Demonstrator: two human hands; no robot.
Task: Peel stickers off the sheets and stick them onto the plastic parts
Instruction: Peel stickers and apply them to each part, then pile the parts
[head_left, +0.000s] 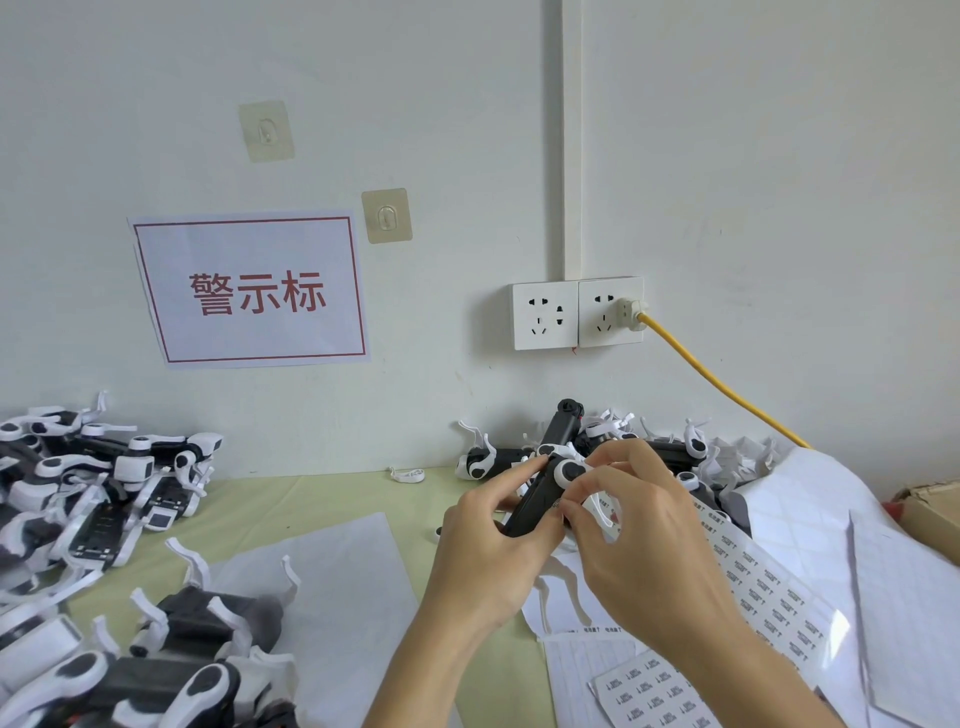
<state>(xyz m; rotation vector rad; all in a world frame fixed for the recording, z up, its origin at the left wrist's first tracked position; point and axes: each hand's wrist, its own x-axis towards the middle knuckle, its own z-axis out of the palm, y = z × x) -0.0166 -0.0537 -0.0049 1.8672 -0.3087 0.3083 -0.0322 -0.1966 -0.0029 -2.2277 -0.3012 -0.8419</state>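
- The left hand (493, 540) grips a black-and-white plastic part (543, 493) from below, lifted over the green table (311, 499).
- The right hand (644, 530) pinches at the part's lower end, fingertips pressed against it.
- Printed sticker sheets (763, 577) lie just beneath the hands.
- More plastic parts (88, 483) are heaped at the left.

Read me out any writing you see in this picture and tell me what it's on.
"警示标": red characters on the red-bordered paper sign on the wall.
Sticker sheets: rows of small black print, too small to read.
Black plastic part in both hands: small marking, unreadable.
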